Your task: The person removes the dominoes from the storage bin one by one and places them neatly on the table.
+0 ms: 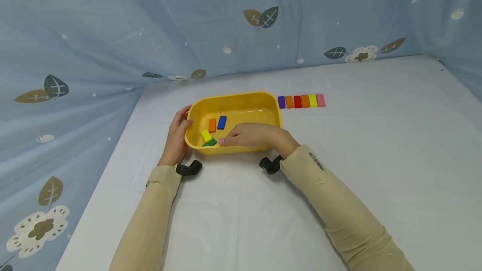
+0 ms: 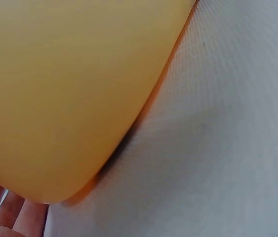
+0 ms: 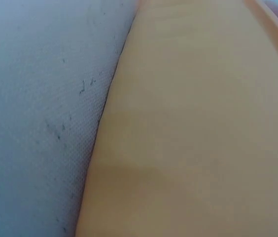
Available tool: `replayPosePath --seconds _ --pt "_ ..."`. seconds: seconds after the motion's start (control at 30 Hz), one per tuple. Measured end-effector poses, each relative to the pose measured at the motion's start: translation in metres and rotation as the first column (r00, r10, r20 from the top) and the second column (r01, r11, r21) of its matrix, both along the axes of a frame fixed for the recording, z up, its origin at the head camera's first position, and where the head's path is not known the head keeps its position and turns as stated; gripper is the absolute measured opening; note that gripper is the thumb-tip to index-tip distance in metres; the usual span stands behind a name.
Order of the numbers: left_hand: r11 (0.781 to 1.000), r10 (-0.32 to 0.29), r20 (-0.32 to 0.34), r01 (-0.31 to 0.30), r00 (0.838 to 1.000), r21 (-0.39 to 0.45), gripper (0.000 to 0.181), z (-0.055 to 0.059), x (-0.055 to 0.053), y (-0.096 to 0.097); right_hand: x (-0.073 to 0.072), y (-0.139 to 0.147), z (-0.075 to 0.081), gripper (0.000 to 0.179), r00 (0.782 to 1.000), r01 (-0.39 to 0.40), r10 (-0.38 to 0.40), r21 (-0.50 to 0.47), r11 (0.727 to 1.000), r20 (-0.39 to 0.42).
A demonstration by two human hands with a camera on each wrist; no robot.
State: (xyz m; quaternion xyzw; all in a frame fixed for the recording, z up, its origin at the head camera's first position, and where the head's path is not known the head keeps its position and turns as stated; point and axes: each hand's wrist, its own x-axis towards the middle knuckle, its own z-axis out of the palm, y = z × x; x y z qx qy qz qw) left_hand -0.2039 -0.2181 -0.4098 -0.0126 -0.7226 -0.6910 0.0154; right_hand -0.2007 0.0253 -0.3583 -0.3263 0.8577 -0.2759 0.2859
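A yellow plastic tub (image 1: 241,98) stands on the white-covered table. My left hand (image 1: 177,137) grips its left end, thumb at the rim and fingers around the outside; some fingers (image 2: 12,210) show beside the wall in the left wrist view. Over the front rim, my right hand (image 1: 250,134) reaches down into the tub, its tips close to a green block (image 1: 209,142). I cannot tell whether it pinches anything. A yellow block (image 1: 206,136) partly overlaps the green one. Behind them lie an orange block (image 1: 212,125) and a blue block (image 1: 222,122). The right wrist view shows mostly the tub's outer wall (image 3: 193,123).
Just right of the tub's back corner, several small blocks form a row: purple (image 1: 281,102), orange (image 1: 289,102), red (image 1: 297,102), another orange (image 1: 305,101), yellow (image 1: 313,100) and pink (image 1: 321,100). A blue patterned cloth (image 1: 211,24) hangs behind and left of the table.
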Motion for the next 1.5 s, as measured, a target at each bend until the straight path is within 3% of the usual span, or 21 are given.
replayPosePath --seconds 0.13,0.43,0.67,0.83,0.97,1.07,1.2,1.33,1.5 --pt "1.000 -0.007 -0.011 0.007 1.000 -0.005 0.043 -0.001 0.000 0.000 0.000 0.000 -0.001 0.054 1.000 -0.021 0.020 -0.054 0.998 -0.012" --pt "1.000 0.000 0.005 0.000 1.000 -0.009 0.043 -0.001 -0.001 0.002 -0.005 0.005 0.002 0.027 0.998 -0.056 0.052 -0.207 0.977 -0.022" --pt "1.000 0.005 0.013 -0.005 1.000 -0.006 0.043 -0.001 -0.001 0.003 -0.009 0.013 0.010 0.020 0.997 -0.083 0.082 -0.187 0.979 -0.010" --pt "1.000 0.006 0.007 -0.006 1.000 -0.005 0.044 -0.001 -0.002 0.003 -0.015 0.024 0.015 0.025 0.999 -0.038 0.041 -0.139 0.990 0.018" --pt "1.000 0.010 0.016 -0.010 1.000 -0.002 0.043 -0.002 -0.001 0.002 -0.021 0.039 0.021 0.029 1.000 0.010 -0.007 -0.183 0.983 0.017" --pt "1.000 0.012 0.022 -0.012 1.000 -0.005 0.044 -0.004 0.000 0.002 -0.025 0.052 0.024 0.030 0.996 0.086 -0.090 -0.206 0.975 -0.009" --pt "1.000 0.011 0.009 -0.011 1.000 -0.007 0.044 -0.004 0.000 0.002 -0.032 0.071 0.027 0.028 0.973 0.219 -0.229 -0.258 0.941 -0.006" --pt "1.000 0.011 0.013 -0.011 1.000 -0.008 0.043 -0.002 0.001 0.002 -0.037 0.090 0.029 0.029 0.944 0.316 -0.328 -0.341 0.885 0.024" --pt "1.000 0.010 0.007 -0.010 1.000 -0.017 0.044 0.000 0.003 0.002 -0.041 0.111 0.032 0.035 0.886 0.449 -0.459 -0.368 0.814 0.065"
